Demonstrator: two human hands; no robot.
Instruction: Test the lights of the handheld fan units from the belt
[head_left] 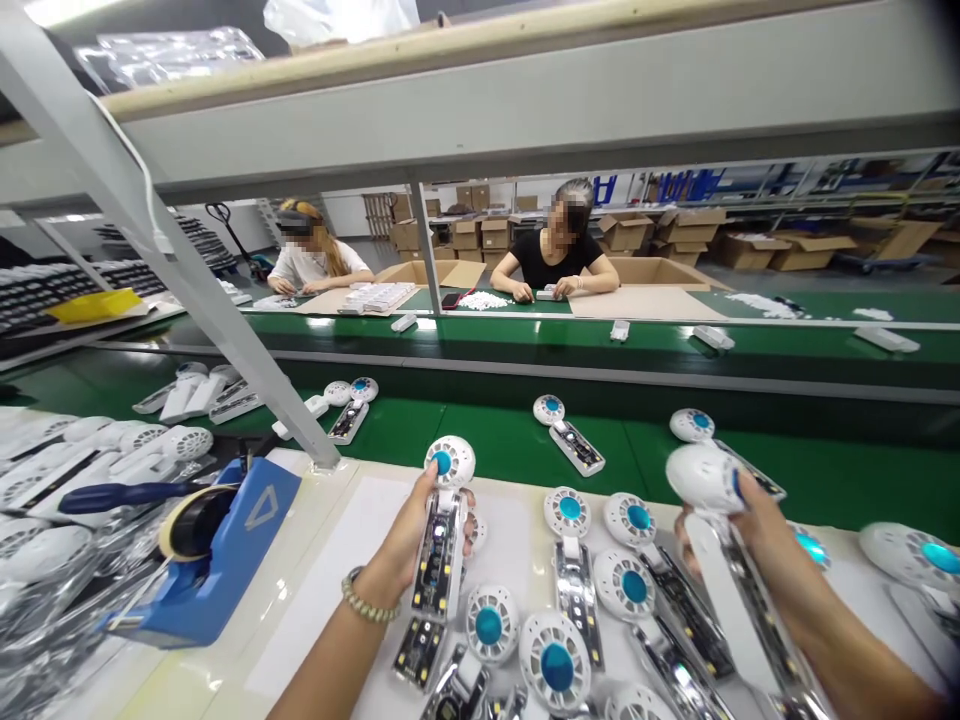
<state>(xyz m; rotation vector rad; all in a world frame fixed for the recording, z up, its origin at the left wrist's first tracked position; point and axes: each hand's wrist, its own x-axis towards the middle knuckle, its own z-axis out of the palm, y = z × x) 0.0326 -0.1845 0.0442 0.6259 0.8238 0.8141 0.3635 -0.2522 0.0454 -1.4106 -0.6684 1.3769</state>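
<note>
My left hand [405, 535] is closed around a white handheld device [435, 560], its thumb at the round vented head with a blue centre. A circuit board shows in the device's clear handle. My right hand [776, 545] grips a second white device [720, 580], whose round head points up and left; some of its fingers are hidden behind it. Between and below both hands lie several similar devices [556, 665], heads with blue discs and boards showing. The near devices partly overlap one another.
A blue tape dispenser [225, 570] and a dark screwdriver [127, 495] are at left, beside piled white devices [112, 460]. A green conveyor belt [480, 430] crosses ahead, carrying several devices. A slanted metal post [225, 320] stands left. Two people [562, 255] sit across.
</note>
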